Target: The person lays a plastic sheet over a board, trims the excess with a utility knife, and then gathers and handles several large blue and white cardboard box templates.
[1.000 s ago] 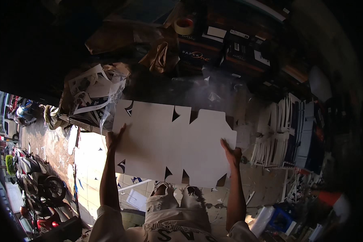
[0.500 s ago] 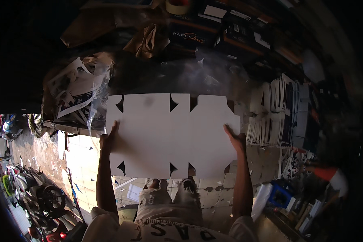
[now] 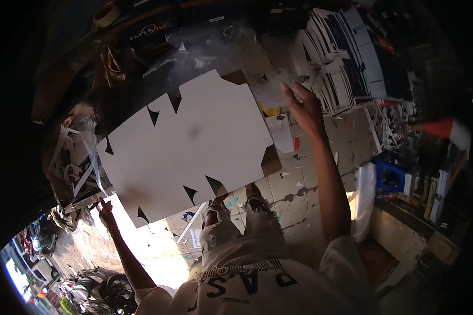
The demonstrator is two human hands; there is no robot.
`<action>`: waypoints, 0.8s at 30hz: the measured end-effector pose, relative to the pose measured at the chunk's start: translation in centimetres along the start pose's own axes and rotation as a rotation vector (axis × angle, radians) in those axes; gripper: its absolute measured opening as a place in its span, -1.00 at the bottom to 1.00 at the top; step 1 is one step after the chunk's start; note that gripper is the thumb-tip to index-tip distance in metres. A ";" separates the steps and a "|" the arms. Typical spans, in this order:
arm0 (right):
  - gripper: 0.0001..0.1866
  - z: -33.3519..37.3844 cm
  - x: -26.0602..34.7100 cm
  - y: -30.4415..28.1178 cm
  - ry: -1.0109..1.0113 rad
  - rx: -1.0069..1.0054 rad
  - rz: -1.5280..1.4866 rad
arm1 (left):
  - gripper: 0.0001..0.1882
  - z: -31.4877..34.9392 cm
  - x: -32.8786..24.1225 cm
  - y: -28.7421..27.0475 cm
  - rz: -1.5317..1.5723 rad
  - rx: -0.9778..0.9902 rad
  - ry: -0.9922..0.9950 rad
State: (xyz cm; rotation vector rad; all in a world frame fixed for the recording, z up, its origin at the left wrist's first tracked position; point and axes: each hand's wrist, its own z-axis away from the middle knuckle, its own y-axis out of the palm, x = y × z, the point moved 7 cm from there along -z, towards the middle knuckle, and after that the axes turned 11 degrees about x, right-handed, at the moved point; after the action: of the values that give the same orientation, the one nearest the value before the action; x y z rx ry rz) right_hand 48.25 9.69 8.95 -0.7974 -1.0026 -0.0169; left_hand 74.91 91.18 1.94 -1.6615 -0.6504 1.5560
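A large white die-cut cardboard sheet lies tilted in front of me, with triangular notches along its two long edges. Brown cardboard peeks out beneath its right end. My left hand is just off the sheet's lower left corner, its fingers partly stretched and nothing visible in them. Off to the right, my right hand is lifted clear of the sheet, thumb and fingers apart and bare. It is nearest to a leaning stack of cut white sheets.
At left stands a box of paper scraps with clear plastic. A tape roll and crumpled brown paper are at the back. A blue crate and a person in red are at right. Motorcycles stand lower left.
Both hands have let go of the white cardboard sheet. My right hand has moved up and right, my left hand down and left. The view has turned, so the sheet appears tilted.
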 end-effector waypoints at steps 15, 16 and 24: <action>-0.59 7.9 -11.8 10.4 0.104 0.203 -0.234 | -0.37 7.5 -7.1 11.2 0.427 0.165 -0.665; -0.59 8.2 -11.9 10.5 0.114 0.203 -0.237 | -0.37 7.4 -7.0 11.4 0.452 0.125 -0.608; -0.40 9.3 -12.7 9.6 0.347 0.542 -0.793 | -0.19 0.4 0.0 6.7 0.350 0.150 -0.598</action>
State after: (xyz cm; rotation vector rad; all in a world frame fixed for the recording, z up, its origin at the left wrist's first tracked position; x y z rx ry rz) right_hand 37.65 17.97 -3.59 0.1301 -0.8737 -0.5259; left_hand 73.65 87.29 -3.43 -1.2348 -0.5325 2.3320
